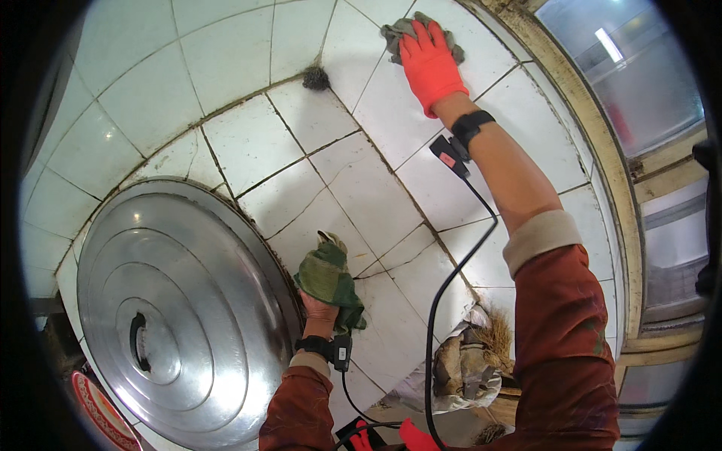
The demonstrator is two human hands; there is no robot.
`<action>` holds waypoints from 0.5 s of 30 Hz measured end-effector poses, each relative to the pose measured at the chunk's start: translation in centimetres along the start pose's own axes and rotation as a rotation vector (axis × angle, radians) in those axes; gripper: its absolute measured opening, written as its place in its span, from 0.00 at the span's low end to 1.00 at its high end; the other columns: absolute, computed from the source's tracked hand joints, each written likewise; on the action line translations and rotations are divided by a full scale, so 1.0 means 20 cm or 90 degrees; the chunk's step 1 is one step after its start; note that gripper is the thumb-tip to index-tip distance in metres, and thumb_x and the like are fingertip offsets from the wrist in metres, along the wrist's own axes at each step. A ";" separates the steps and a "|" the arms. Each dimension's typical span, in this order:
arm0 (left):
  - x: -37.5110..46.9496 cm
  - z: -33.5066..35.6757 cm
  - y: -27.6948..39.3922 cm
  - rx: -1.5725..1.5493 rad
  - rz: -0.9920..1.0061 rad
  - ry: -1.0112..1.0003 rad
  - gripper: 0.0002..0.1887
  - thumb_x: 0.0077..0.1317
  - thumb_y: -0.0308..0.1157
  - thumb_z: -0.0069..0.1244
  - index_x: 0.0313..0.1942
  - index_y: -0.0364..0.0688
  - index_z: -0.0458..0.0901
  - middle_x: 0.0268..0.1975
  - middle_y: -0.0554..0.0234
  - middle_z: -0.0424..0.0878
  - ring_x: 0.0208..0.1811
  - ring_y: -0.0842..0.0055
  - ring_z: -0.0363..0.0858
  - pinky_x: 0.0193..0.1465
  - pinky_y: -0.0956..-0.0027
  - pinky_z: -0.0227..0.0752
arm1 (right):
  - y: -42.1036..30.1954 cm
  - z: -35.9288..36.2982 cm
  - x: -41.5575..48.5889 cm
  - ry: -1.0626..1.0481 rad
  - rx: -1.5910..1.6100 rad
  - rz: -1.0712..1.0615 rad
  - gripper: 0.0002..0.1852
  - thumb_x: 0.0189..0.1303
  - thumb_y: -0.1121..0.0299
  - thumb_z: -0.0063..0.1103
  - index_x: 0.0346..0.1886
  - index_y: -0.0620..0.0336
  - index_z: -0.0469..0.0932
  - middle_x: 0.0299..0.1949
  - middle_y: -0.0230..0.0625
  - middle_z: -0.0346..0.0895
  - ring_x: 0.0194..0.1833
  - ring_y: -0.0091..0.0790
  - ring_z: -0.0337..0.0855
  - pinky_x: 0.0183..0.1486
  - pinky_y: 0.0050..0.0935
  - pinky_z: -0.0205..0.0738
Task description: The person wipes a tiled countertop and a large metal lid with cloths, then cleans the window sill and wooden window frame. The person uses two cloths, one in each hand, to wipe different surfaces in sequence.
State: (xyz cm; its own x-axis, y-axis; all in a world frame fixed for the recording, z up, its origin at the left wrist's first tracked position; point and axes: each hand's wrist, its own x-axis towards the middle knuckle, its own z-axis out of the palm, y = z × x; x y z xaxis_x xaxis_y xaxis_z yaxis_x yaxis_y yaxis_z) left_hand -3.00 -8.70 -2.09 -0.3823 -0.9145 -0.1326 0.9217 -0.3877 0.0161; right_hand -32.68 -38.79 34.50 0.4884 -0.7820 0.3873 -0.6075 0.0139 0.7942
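My right hand point(431, 65), in a red-orange glove, presses a crumpled grey cloth point(397, 32) against the white wall tiles at the top right; its fingers lie spread over the cloth. Lower down, at the centre, my left hand point(320, 307) is mostly hidden by a green checked cloth point(327, 276) draped over and around it, above the tiled counter point(361, 186). Whether its fingers grip that cloth cannot be seen. Just left of this hand lies a large round metal lid point(186, 315) with a dark handle. A dark scouring pad point(316, 78) sits in the counter's back corner.
A wood-framed window point(626, 73) runs along the right. Near the counter's lower right edge are a crumpled plastic bag point(479, 389) and a straw brush point(493, 338). A red patterned round item point(104, 414) is at the lower left. Black cables point(433, 338) hang from both wrist devices.
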 end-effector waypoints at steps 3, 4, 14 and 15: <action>0.01 -0.04 0.01 0.735 0.073 0.073 0.30 0.80 0.54 0.34 0.75 0.50 0.67 0.75 0.60 0.71 0.74 0.58 0.69 0.77 0.48 0.62 | -0.12 0.08 0.02 -0.055 -0.034 -0.009 0.21 0.64 0.71 0.53 0.59 0.62 0.80 0.61 0.38 0.77 0.74 0.49 0.64 0.80 0.55 0.50; 0.01 -0.05 0.01 0.699 0.077 0.067 0.31 0.80 0.55 0.33 0.75 0.51 0.68 0.75 0.60 0.70 0.75 0.58 0.68 0.78 0.47 0.61 | -0.17 0.09 0.00 -0.093 -0.102 -0.052 0.20 0.64 0.70 0.53 0.59 0.61 0.80 0.61 0.38 0.77 0.74 0.49 0.64 0.80 0.54 0.50; 0.01 0.06 0.04 1.455 0.232 -0.018 0.31 0.78 0.51 0.42 0.76 0.49 0.66 0.76 0.61 0.69 0.77 0.60 0.65 0.81 0.51 0.53 | -0.66 0.09 -0.84 -0.278 0.052 -0.118 0.23 0.71 0.64 0.47 0.64 0.64 0.76 0.73 0.49 0.70 0.78 0.51 0.60 0.81 0.44 0.51; 0.02 0.08 0.04 1.437 0.216 -0.011 0.31 0.78 0.50 0.43 0.76 0.49 0.65 0.76 0.61 0.69 0.78 0.60 0.64 0.82 0.52 0.51 | -0.69 0.06 -0.96 -0.318 0.102 -0.098 0.24 0.71 0.63 0.47 0.65 0.64 0.76 0.73 0.48 0.70 0.78 0.51 0.59 0.81 0.44 0.50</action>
State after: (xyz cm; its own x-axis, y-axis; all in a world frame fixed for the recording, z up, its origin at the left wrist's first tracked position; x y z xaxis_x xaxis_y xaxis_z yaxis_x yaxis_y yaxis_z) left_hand -2.49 -9.56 -0.59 -0.2918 -0.9488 0.1205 -0.6034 0.2804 0.7465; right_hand -34.35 -24.73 15.65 0.2465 -0.9688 -0.0279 -0.6598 -0.1888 0.7273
